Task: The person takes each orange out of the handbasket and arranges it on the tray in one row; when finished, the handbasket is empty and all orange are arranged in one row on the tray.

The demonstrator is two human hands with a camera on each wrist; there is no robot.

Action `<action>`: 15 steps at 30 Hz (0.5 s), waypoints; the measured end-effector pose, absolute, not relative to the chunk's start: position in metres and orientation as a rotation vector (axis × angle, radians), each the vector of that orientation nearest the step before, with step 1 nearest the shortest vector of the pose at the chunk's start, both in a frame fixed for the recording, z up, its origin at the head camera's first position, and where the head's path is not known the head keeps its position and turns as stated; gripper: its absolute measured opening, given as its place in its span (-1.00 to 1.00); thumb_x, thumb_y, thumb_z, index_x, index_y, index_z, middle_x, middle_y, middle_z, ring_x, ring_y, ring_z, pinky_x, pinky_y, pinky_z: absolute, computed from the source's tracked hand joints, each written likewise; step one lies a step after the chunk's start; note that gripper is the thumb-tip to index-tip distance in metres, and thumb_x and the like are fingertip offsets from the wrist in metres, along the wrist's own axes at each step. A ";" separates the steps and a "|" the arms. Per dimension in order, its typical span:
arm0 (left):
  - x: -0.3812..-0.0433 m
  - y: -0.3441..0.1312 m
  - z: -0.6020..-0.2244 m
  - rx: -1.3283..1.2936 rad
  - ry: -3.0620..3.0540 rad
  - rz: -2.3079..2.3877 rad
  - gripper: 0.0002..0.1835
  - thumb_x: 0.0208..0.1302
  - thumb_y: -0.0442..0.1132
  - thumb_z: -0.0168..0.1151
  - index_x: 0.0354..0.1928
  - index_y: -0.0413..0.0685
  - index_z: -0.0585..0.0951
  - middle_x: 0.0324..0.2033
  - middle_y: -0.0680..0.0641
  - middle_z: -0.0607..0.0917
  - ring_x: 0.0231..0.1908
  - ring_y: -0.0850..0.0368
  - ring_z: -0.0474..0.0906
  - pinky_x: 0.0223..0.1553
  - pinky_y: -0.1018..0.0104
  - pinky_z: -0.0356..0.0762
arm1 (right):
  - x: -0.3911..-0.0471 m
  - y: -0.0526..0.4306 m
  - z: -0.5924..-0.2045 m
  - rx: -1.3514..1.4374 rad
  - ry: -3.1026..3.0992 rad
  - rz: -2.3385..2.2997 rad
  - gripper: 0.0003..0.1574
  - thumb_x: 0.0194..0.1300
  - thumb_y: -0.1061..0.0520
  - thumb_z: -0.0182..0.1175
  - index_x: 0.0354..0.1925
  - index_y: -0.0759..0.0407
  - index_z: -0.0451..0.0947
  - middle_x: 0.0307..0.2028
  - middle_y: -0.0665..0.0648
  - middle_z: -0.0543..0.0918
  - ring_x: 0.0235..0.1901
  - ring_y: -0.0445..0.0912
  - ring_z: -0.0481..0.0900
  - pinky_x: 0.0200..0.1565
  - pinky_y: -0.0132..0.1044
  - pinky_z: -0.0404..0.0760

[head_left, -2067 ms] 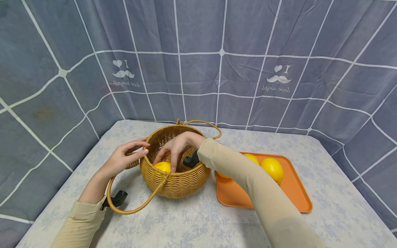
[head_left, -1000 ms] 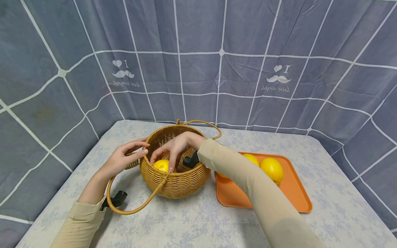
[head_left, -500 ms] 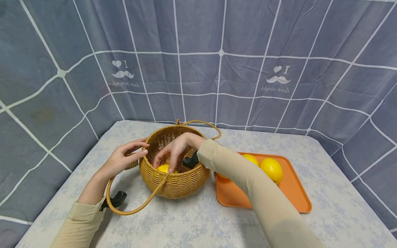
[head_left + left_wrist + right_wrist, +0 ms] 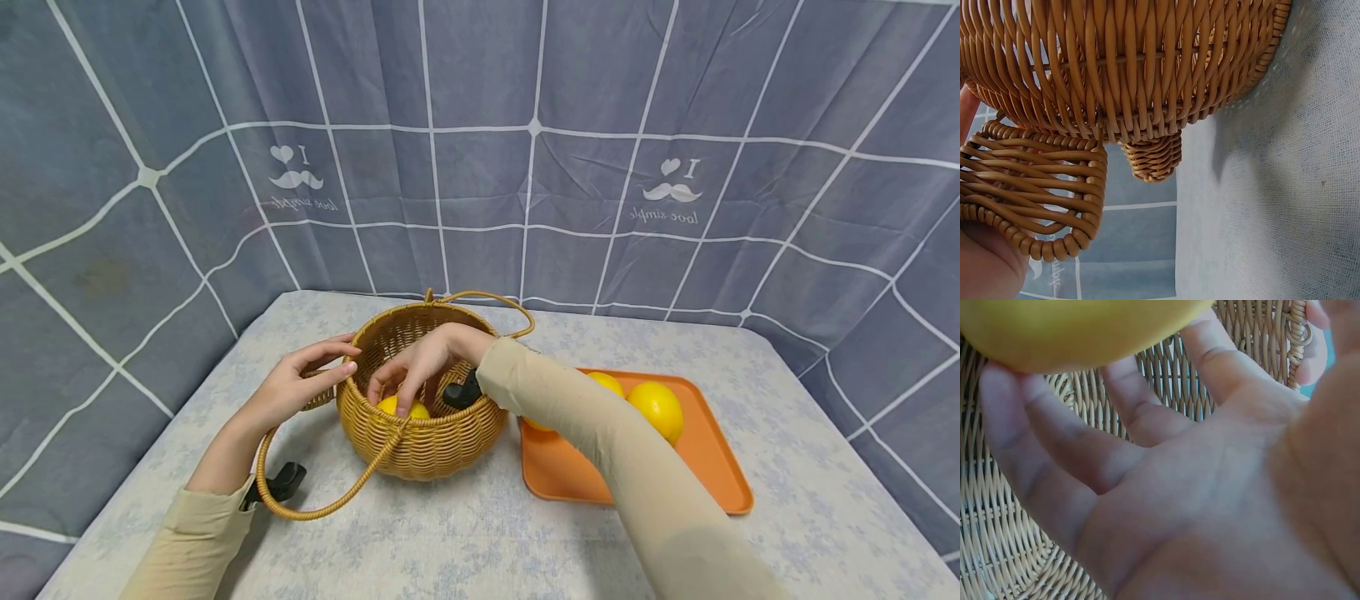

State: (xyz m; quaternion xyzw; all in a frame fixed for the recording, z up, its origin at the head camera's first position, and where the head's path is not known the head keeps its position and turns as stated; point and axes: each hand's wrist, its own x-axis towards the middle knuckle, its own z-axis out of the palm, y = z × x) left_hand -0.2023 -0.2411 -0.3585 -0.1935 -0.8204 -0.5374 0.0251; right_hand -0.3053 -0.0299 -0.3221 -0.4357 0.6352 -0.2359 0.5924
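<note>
A round yellow fruit (image 4: 417, 411) lies low in the wicker basket (image 4: 423, 450), near its front wall. My right hand (image 4: 423, 360) reaches down inside and grips this fruit, thumb on the near side and fingers on the far side. In the right wrist view the fingertips touch the underside of the yellow fruit (image 4: 1079, 331), and woven wall shows behind. My left hand (image 4: 294, 382) holds the basket's left rim, fingertips over the edge. The left wrist view has a woven flap (image 4: 1035, 181) of the basket in front of the palm.
An orange tray (image 4: 558, 475) stands to the right, with several more yellow fruits (image 4: 656, 412), partly covered by the right sleeve. One basket handle (image 4: 322, 512) hangs out towards the front left, another (image 4: 517, 304) at the back. A grey checked curtain (image 4: 480, 183) surrounds the table.
The yellow fruit shifts and turns slightly under my right hand inside the basket, and sits a little lower and further right. The left hand stays on the rim.
</note>
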 end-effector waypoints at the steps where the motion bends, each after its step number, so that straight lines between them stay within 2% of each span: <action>1: -0.202 -0.241 -0.358 -0.599 -2.536 -1.660 -0.60 0.35 -0.16 0.15 0.10 -0.30 0.50 0.32 -0.13 0.30 0.27 -0.16 0.23 -0.10 0.45 0.48 | -0.306 -0.030 -0.322 -1.042 1.473 -0.550 -0.51 0.20 0.30 0.17 0.09 0.19 0.32 -0.12 0.11 0.49 -0.20 -0.13 0.48 -0.15 -0.19 0.54; 5: -0.202 -0.241 -0.358 -0.599 -2.537 -1.655 -0.60 0.35 -0.17 0.15 0.10 -0.30 0.50 0.31 -0.14 0.31 0.27 -0.16 0.24 -0.10 0.45 0.48 | -0.306 -0.029 -0.321 -1.101 1.477 -0.567 -0.51 0.19 0.31 0.18 0.09 0.21 0.32 -0.13 0.11 0.48 -0.14 -0.16 0.44 -0.12 -0.30 0.50; 15: -0.202 -0.241 -0.357 -0.587 -2.547 -1.656 -0.62 0.34 -0.16 0.16 0.08 -0.25 0.51 0.32 -0.13 0.31 0.26 -0.18 0.25 -0.09 0.45 0.47 | -0.310 -0.022 -0.312 -1.118 1.516 -0.628 -0.46 0.19 0.29 0.20 0.14 0.21 0.32 0.00 0.11 0.47 -0.05 -0.15 0.42 -0.04 -0.27 0.49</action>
